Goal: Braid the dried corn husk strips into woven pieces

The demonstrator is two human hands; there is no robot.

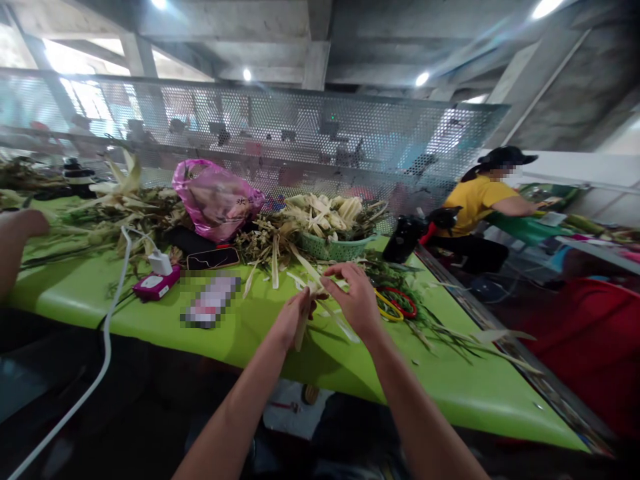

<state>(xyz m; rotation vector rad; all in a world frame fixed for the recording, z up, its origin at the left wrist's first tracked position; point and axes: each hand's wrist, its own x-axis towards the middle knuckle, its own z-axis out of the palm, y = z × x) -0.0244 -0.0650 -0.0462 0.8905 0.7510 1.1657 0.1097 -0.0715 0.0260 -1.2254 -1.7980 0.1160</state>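
Observation:
Near the middle of the green table, my left hand is closed on pale husk strips, which hang below its fingers. My right hand pinches the same strips from the right, its fingertips close to my left ones. One long strip sticks up and back from between the hands, and others slant down to the right. Behind them stands a green basket heaped with pale folded husks. Scissors with a yellow and a red handle loop lie just right of my right hand, among green sprigs.
On the green table are a pink plastic bag, a phone, a purple power strip with a white cable, dried plants and a black bottle. Another person's arm reaches in at left; a person in yellow sits at right.

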